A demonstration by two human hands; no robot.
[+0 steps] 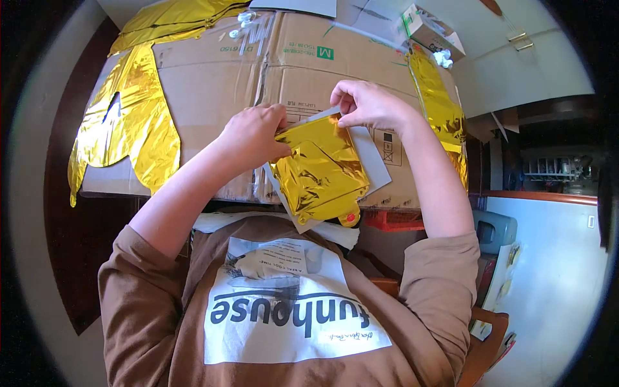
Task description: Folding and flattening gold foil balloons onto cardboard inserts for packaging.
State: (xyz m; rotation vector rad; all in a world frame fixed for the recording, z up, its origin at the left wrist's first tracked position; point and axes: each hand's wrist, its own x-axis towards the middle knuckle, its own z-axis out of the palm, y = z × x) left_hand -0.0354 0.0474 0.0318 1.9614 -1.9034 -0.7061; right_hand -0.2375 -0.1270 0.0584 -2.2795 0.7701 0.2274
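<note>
Looking down from the head view, both hands meet over a folded gold foil balloon (320, 173) lying on a grey card sleeve (373, 155), near the close edge of a flattened cardboard sheet (219, 84) that covers the bench. The left hand (253, 134) presses down on the balloon's left upper corner, fingers curled over the foil, its grip closed on that edge. The right hand (367, 103) pinches the far top edge where foil and card meet, thumb and forefinger drawn narrow; whether it has hold of the card or the foil, I cannot tell.

The balloon sits folded into a compact, crinkled packet, its little yellow valve (350, 218) poking out at the near right corner, over the cardboard's edge. It looks partly tucked against the sleeve and not yet fully inside, so the folding seems done and the packing seems to be what's left.

Off to the left, a large flat gold balloon (132, 122) lies spread across the cardboard, still unfolded. To the right, a strip of gold foil (442, 106) trails toward a small open box (431, 29) at the far side.
</note>
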